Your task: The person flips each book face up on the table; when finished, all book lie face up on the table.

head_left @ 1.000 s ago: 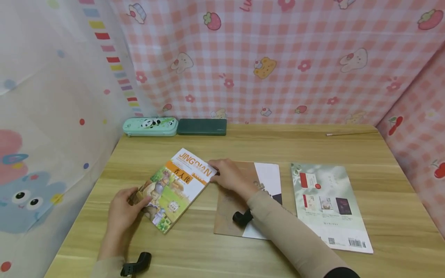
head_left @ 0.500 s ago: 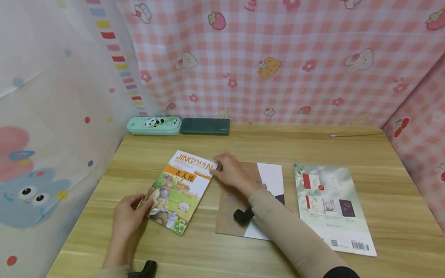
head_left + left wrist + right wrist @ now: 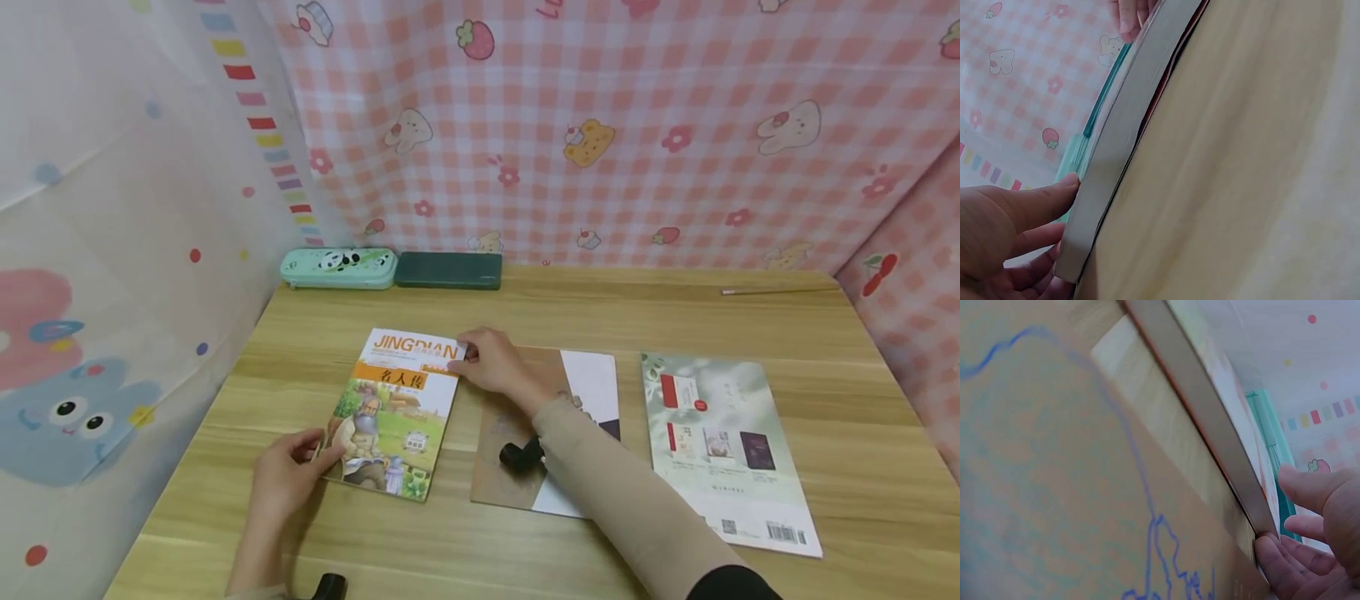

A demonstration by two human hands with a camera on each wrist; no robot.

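A paperback book with a white, orange and green illustrated cover [image 3: 397,417] is seen face up over the left half of the wood-grain counter [image 3: 600,321]; whether its whole underside is touching the surface cannot be told. Its near-left edge is pinched by the left hand [image 3: 288,471], with the thumb laid on the cover and the fingers bent at the edge. Its far-right corner is gripped by the right hand [image 3: 495,362], the fingers being closed only to the book's thickness. To the right, a thin brown and white booklet [image 3: 498,479] is partly covered by the beige sleeve [image 3: 637,500]. Farther right, a pale green and white magazine [image 3: 731,492] is laid flat. Along the far edge, a mint-green panda-printed pencil case [image 3: 337,271] and a dark green rectangular case [image 3: 448,272] are placed side by side at the left, and a slender stick [image 3: 776,291] at the right. Behind, a pink-and-white checked cloth [image 3: 637,192] is hung.
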